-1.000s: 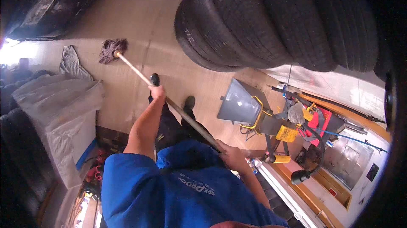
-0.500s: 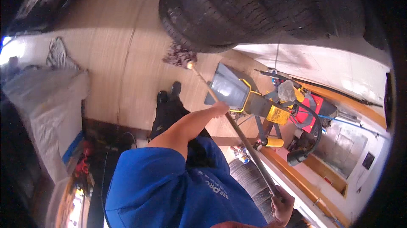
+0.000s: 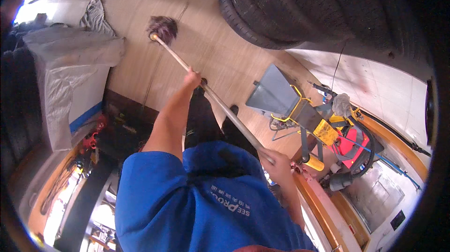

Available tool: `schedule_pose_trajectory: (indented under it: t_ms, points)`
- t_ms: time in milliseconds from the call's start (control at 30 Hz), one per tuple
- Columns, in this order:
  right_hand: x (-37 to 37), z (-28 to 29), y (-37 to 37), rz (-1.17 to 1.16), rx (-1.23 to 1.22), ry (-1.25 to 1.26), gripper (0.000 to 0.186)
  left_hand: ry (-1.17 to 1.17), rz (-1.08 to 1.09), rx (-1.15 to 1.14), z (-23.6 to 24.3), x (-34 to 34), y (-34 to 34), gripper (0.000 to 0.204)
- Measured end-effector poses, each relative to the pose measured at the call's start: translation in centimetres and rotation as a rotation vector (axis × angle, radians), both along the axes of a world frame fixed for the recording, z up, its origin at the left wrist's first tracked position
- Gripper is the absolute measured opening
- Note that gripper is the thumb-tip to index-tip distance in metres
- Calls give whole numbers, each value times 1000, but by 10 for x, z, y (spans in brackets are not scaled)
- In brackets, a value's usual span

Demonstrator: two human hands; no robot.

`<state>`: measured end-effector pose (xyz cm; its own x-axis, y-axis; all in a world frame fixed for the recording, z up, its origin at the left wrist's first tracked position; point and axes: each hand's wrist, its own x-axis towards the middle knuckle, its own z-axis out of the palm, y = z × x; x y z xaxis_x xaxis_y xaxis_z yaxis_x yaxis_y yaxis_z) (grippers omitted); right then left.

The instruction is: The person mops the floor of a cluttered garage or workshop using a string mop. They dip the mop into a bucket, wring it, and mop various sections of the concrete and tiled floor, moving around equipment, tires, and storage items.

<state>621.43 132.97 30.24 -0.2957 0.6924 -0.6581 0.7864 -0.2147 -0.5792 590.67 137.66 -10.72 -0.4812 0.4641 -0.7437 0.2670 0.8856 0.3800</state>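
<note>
Where the mop [image 3: 225, 107] is: as seen from above, its shaggy purple-grey head [image 3: 163, 28] is set at upper left of centre, apparently on the tan floor [image 3: 126, 13].
Left hand [image 3: 191, 79]: closed round the pole [image 3: 236, 120], partway along it.
Right hand [image 3: 275, 163]: wrapped round the pole near its rear end (the exact finger placing cannot be told).
Surroundings: dark tyres [image 3: 304, 8] are stacked at upper right, a grey bin [image 3: 274, 92] is placed right of the pole, and pale sheeting [image 3: 82, 48] is draped at left.
Good mopping: the strands are probably best pressed flat, guided by the left hand, steered by the right, and swung clear of tyres and sheeting.
</note>
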Motion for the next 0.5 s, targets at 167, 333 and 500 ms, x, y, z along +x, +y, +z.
schedule_pose_trajectory:
  t_ms: [167, 333, 500]
  points:
    - [7, -47, -26, 65, 11, 151, 34, -16, 52, -34, 26, 19, -11, 50]
    - [136, -6, -75, 59, 78, 43, 35, -185, -189, -154, 60, 131, -37, 69]
    - [274, 118, -121, -42, 259, -367, 25, -429, -392, 54, 62, 337, -108, 39]
